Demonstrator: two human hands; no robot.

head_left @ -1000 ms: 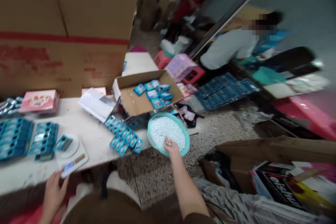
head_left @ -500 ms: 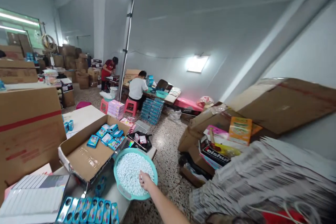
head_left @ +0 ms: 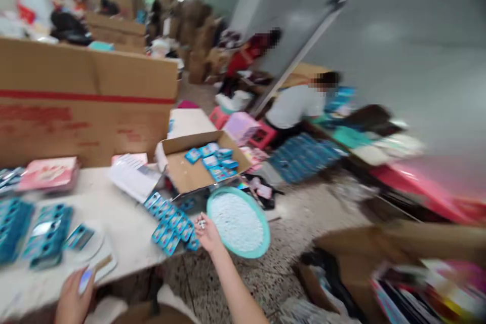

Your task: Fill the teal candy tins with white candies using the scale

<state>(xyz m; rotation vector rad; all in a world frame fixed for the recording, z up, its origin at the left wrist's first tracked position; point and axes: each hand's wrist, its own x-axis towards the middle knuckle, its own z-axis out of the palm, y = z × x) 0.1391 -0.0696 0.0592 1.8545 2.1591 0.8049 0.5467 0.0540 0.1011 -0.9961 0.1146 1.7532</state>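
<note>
My right hand [head_left: 207, 235] is curled, palm up, around several small white balls [head_left: 201, 223]. It is just left of the round turquoise basin [head_left: 267, 233], which is full of similar white balls [head_left: 237, 220]. Close to its fingers, rows of blue packs with round holes [head_left: 170, 223] lie at the table edge. At the lower left, my left hand [head_left: 76, 294] pinches a small shiny bluish-white oval piece [head_left: 85, 281]. Near its fingertips are a brown strip [head_left: 102, 265] and a white plate-like piece [head_left: 108, 250]. A single blue pack [head_left: 79, 237] lies beyond them.
An open carton [head_left: 182, 174] with several blue packs stands behind the basin. Left are blue pack rows [head_left: 47, 230], a pink box [head_left: 49, 173] and a tall carton [head_left: 87, 126]. Two co-workers [head_left: 292, 106] [head_left: 248, 55] are at the back. Cartons [head_left: 353, 253] stand at right.
My view has swung left and blurred. My right hand has left the basin and moved left with white balls in it. My left hand has come into view.
</note>
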